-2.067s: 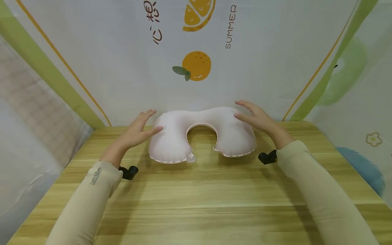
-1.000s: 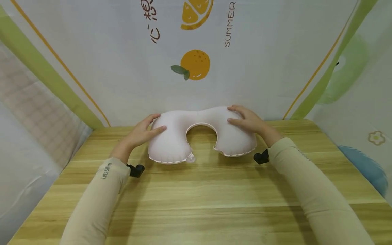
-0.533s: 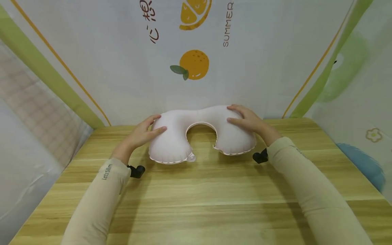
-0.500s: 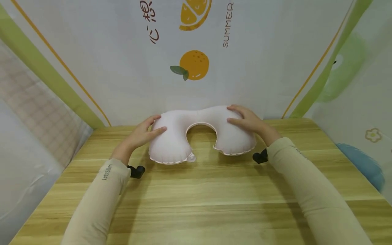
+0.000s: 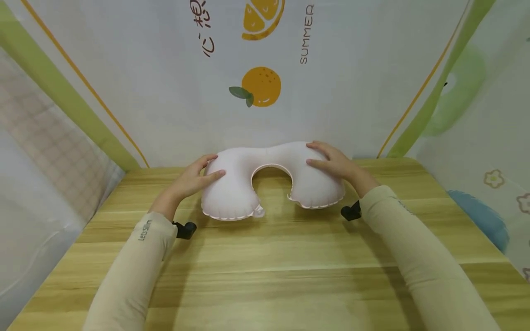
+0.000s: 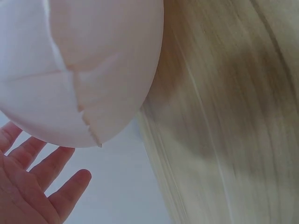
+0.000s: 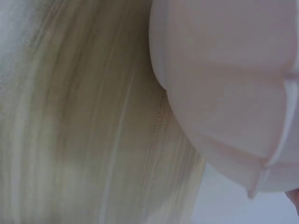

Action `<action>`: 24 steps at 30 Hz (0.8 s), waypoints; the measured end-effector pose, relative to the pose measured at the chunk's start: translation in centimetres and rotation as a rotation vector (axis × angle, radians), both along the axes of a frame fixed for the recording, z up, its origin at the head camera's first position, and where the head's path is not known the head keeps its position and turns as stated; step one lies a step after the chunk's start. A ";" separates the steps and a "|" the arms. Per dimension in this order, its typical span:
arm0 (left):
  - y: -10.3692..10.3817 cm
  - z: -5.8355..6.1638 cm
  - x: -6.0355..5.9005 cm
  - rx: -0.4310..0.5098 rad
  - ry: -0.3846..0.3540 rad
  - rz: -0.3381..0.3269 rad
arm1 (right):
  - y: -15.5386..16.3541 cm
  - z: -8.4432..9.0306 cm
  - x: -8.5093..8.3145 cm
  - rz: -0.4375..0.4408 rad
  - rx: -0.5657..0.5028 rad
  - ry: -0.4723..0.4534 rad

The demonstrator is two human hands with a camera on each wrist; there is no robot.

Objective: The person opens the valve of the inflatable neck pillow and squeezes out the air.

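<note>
Both hands on neck pillow (image 5: 273, 181): left hand (image 5: 191, 178) flat against left lobe, fingers straight, thumb on top; right hand (image 5: 334, 162) resting over right lobe, fingers relaxed, no pinch. Pillow inflated, lying on wooden table (image 5: 265, 271) near back wall, opening toward person. Two seconds ago hands hovered clear; since contact, nothing shifted. Pillow not lifted or squeezed yet.

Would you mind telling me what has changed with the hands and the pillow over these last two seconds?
Both hands came down onto the pink neck pillow: the left hand now rests on its left lobe, the right hand on its right lobe. The pillow itself stayed put on the wooden table.
</note>
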State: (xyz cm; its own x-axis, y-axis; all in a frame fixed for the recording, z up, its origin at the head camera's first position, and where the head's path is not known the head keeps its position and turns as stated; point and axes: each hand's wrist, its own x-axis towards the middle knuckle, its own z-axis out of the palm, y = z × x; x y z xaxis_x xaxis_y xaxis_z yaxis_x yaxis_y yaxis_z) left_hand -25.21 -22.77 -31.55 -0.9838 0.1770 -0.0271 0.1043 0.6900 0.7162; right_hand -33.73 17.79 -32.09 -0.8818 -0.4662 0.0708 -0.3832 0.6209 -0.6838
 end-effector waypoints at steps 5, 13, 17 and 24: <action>0.9 0.2 -0.1 0.010 -0.006 -0.009 | 1.0 0.4 0.0 0.000 0.009 0.002; 1.4 0.1 0.3 0.020 -0.022 -0.006 | 1.2 0.5 0.1 0.026 0.012 -0.002; 0.9 -0.1 1.2 0.011 -0.010 0.005 | 0.5 0.0 0.2 0.055 0.032 0.027; 1.2 0.0 2.2 0.036 0.007 0.002 | 0.8 -0.1 0.7 0.053 0.017 0.055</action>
State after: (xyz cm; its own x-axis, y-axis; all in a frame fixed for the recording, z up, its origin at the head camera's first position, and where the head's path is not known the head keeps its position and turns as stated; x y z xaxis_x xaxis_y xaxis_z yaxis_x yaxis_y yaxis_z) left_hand -23.04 -21.59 -31.51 -0.9843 0.1759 -0.0141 0.1081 0.6641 0.7398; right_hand -33.02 18.58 -32.21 -0.8506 -0.5141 0.1100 -0.4527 0.6097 -0.6506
